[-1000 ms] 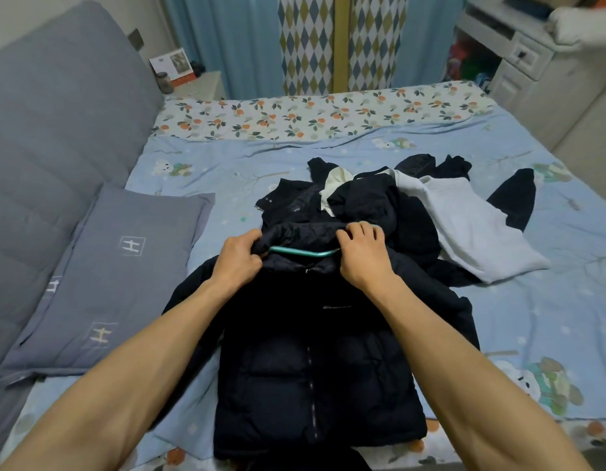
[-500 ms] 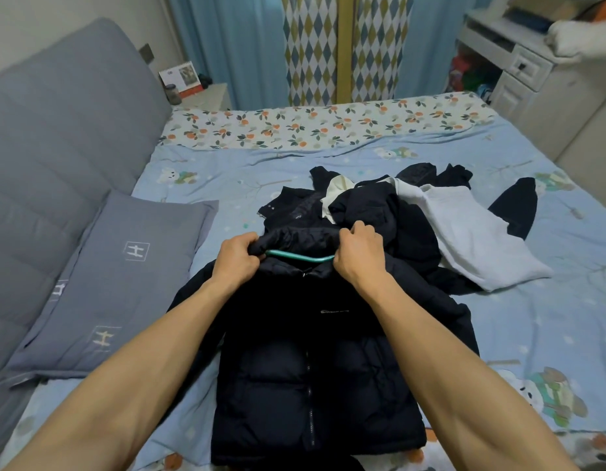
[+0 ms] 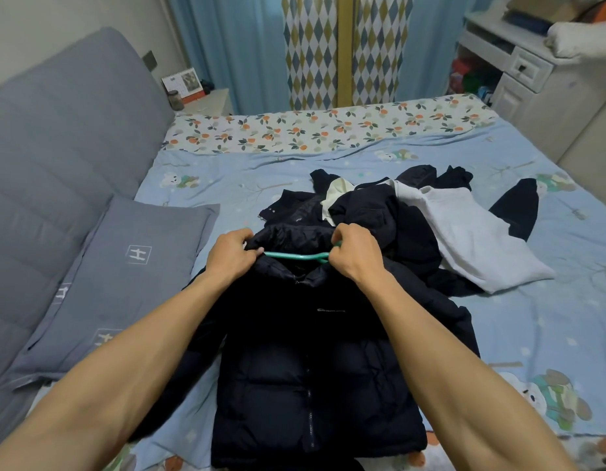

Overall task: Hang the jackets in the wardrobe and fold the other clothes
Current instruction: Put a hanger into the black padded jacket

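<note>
Here, the dark navy quilted puffer jacket [image 3: 308,351] lies front-up on the light blue printed bedsheet [image 3: 532,321]. The left hand [image 3: 231,254] pinches the collar with curled fingers. The right hand [image 3: 354,251] grips the teal plastic hanger [image 3: 296,256] at the neck opening. A heap of dark and white clothes [image 3: 430,226] lies just beyond.

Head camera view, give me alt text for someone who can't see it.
Both hands, left hand and right hand, grip the collar of a dark puffer jacket around a teal hanger on a blue bed, a clothes pile behind.
</note>
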Demonstrator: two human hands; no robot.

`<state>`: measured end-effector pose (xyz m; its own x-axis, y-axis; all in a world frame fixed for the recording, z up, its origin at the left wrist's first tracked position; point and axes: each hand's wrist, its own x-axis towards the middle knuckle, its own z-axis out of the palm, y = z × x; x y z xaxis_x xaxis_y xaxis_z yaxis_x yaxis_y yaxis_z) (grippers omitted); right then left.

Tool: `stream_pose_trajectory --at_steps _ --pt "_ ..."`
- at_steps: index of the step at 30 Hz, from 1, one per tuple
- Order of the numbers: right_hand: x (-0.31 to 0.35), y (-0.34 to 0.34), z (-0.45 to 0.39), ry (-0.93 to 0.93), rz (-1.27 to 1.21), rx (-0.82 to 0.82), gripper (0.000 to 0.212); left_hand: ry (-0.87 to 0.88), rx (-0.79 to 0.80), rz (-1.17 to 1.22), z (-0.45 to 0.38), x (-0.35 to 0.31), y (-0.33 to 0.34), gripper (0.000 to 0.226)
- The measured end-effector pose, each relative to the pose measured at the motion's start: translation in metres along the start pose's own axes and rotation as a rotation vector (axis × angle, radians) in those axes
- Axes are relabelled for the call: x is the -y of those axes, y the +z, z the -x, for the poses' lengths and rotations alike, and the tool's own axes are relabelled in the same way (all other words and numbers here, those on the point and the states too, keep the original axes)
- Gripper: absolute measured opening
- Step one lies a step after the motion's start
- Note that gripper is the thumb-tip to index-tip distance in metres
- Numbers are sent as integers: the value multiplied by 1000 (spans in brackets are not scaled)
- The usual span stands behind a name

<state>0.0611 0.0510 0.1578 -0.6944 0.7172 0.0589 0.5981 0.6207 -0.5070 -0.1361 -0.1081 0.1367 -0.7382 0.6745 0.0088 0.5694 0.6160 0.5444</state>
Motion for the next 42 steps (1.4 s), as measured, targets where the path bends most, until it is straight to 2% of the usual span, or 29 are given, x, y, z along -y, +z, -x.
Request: stream_pose_trajectory --at_steps 6,9,12,14,16,18,19,21,23,27,31,32,35,36,40,42 --pt "26 -18 -14 -277 -34 107 22 172 45 -31 3 -36 1 32" --pt "41 -21 -21 -343 -103 117 21 252 62 159 9 -60 5 23" --pt "39 -28 -25 -365 -161 107 17 246 99 306 15 -63 10 22" --pt "33 -33 -24 -384 -189 123 16 210 213 368 18 -56 12 33" --pt "31 -33 -20 -393 -218 131 15 212 290 282 17 -54 15 52" --pt "34 -28 -17 -399 -264 112 15 243 257 86 15 -57 22 59" --pt "36 -26 -16 -398 -307 89 15 230 217 41 14 -59 25 50" --pt "36 -22 -17 -368 -394 20 18 179 161 64 12 -62 28 27" --pt "25 -22 -20 -298 -405 -22 28 124 115 126 10 -57 24 17" --pt "-13 -23 -22 -79 -332 3 50 59 -61 248 1 -34 3 21" --pt "-21 -19 -15 19 -472 151 72 53 -154 301 -8 -27 -22 21" --pt "-17 -17 -16 -2 -445 158 68 58 -161 306 -8 -26 -26 21" --pt "-2 -10 -23 -144 -222 120 22 102 -115 280 -3 -24 -33 26" --pt "6 -8 -25 -180 -194 118 16 123 -80 260 -2 -24 -34 26" --pt "32 2 -26 -224 -223 38 23 145 -20 234 4 -25 -37 27" --pt "40 1 -25 -230 -233 -2 22 89 -39 347 5 -30 -40 30"
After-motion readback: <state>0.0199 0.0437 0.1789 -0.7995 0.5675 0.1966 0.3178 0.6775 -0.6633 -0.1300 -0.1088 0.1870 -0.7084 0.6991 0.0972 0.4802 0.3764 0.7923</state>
